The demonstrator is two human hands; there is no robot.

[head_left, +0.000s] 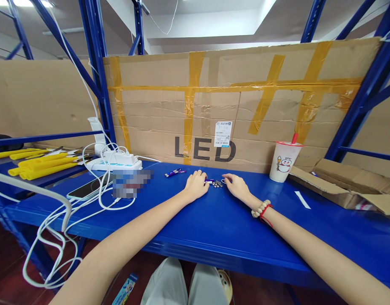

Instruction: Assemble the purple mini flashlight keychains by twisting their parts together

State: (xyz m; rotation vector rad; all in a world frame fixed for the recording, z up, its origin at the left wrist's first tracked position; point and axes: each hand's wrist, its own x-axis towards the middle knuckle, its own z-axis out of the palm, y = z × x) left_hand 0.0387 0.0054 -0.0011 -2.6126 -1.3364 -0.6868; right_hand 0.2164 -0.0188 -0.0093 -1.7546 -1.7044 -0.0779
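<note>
My left hand (197, 186) rests on the blue tabletop with its fingers curled at a small purple-and-white piece (210, 181); the curled fingers partly cover it. Just right of it lies a little heap of small round silver pieces (217, 184), between my two hands. On the heap's other side is my right hand (237, 186), its thumb and forefinger apart beside a tiny white piece (223, 181) that is too small to name. Behind and left of my left hand lie a few slim purple items with shiny metal parts (175, 173).
A lidded cup (282, 163) with a red straw and an open cardboard box (347, 186) stand at right, near a white strip (302, 200). Left are a phone (87, 188), power strip (118, 160), loose white cables (59, 237) and yellow-handled tools (47, 165). Taped cardboard (157, 118) walls the back.
</note>
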